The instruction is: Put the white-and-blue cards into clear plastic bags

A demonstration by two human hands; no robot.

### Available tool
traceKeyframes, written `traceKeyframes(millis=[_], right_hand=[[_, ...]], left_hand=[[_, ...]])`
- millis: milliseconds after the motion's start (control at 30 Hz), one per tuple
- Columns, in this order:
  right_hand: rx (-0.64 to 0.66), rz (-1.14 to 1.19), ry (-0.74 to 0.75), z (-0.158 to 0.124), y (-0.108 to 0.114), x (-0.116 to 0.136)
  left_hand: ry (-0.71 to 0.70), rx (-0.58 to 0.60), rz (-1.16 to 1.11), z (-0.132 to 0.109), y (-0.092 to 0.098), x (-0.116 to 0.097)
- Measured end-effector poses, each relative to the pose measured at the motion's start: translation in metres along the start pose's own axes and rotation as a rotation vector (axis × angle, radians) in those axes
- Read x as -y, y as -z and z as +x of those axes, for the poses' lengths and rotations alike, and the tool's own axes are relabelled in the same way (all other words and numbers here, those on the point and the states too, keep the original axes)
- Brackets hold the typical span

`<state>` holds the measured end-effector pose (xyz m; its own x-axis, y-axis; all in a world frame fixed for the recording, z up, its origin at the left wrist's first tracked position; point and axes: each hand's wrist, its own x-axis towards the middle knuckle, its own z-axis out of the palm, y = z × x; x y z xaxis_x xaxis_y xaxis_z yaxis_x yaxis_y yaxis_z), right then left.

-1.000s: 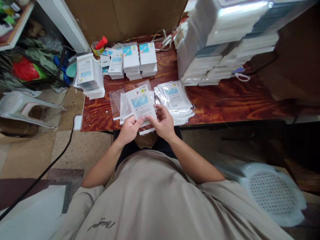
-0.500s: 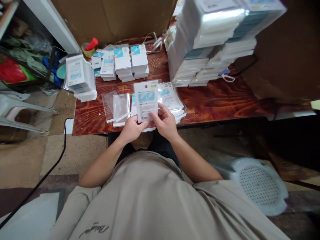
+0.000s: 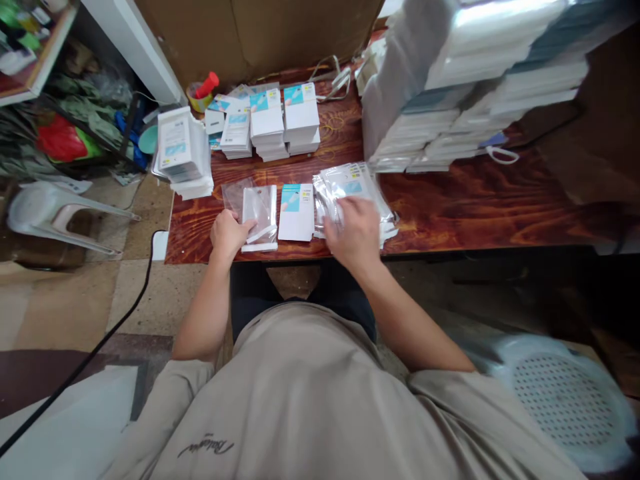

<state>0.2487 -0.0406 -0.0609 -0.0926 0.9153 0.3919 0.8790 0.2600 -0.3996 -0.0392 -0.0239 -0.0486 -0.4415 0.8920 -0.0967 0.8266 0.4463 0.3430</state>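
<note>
My left hand point(image 3: 227, 233) is at the left edge of the clear plastic bags point(image 3: 260, 207), its thumb over them and its fingers curled at a bag's edge. My right hand point(image 3: 356, 233), blurred by motion, lies over the pile of bagged cards point(image 3: 345, 179). Whether its fingers hold anything cannot be made out. Between my hands rests a small stack of white and blue printed cards point(image 3: 297, 223), touched by neither hand.
Behind stand several card stacks point(image 3: 267, 127) and a taller stack of bagged cards point(image 3: 175, 143). Tall piles of bagged packs point(image 3: 425, 100) rise at the right of the wooden table point(image 3: 475, 213). A tape roll point(image 3: 200, 100) sits at the back. Plastic stools point(image 3: 565, 393) flank me.
The bagged card held in both hands has left them. My right hand has moved right onto the bagged pile, my left hand left to the clear bags. The camera view has shifted.
</note>
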Motion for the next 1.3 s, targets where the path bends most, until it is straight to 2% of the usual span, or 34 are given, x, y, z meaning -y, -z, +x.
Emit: traceKeyframes(millis=[100, 167, 233, 333, 433, 533, 600, 633, 767, 800, 867, 933, 1067, 1133, 1200, 1300], right_hand=[[0.286, 0.015, 0.317, 0.002, -0.007, 0.033], [0.455, -0.059, 0.45, 0.006, -0.009, 0.044], [0.564, -0.145, 0.527, 0.009, -0.007, 0.048], [0.615, -0.234, 0.598, 0.013, -0.003, 0.051], [0.627, -0.262, 0.628, 0.014, -0.001, 0.051], [0.64, -0.217, 0.624, 0.014, -0.001, 0.046], [0.597, -0.14, 0.561, 0.012, -0.001, 0.039], [0.532, -0.084, 0.488, 0.011, 0.0, 0.036], [0.067, 0.333, 0.011, 0.008, -0.002, 0.037], [-0.021, 0.481, -0.095, 0.01, -0.006, 0.041], [-0.104, 0.732, -0.233, 0.019, -0.018, 0.05], [-0.081, 0.801, -0.273, 0.032, -0.034, 0.057], [0.034, 0.633, -0.256, 0.044, -0.051, 0.058], [-0.013, 0.755, -0.283, 0.036, -0.044, 0.056], [-0.057, 0.991, -0.344, 0.023, -0.029, 0.053], [0.073, 1.258, -0.456, 0.004, -0.003, 0.046]], left_hand=[[0.002, 0.054, -0.059, 0.008, -0.001, 0.004], [-0.014, 0.041, -0.098, 0.01, -0.001, 0.006], [-0.059, -0.028, -0.182, 0.011, -0.001, 0.009], [-0.085, -0.088, -0.449, 0.013, -0.006, 0.014], [-0.033, 0.003, -0.712, 0.015, -0.014, 0.016], [-0.028, 0.005, -0.785, 0.014, -0.017, 0.014], [-0.067, -0.017, -0.768, 0.01, -0.015, 0.013], [-0.104, -0.041, -0.744, 0.008, -0.013, 0.014], [-0.3, -0.256, -0.616, -0.002, -0.011, 0.016], [-0.323, -0.288, -0.627, -0.005, -0.012, 0.015], [-0.298, -0.279, -0.741, -0.009, -0.016, 0.013], [-0.209, -0.243, -0.93, -0.012, -0.019, 0.009], [-0.06, -0.247, -1.243, -0.016, -0.011, 0.005], [-0.011, -0.231, -1.339, -0.017, -0.001, 0.006], [0.039, -0.191, -1.415, -0.019, 0.006, 0.007], [0.073, -0.144, -1.497, -0.024, 0.009, 0.001]])
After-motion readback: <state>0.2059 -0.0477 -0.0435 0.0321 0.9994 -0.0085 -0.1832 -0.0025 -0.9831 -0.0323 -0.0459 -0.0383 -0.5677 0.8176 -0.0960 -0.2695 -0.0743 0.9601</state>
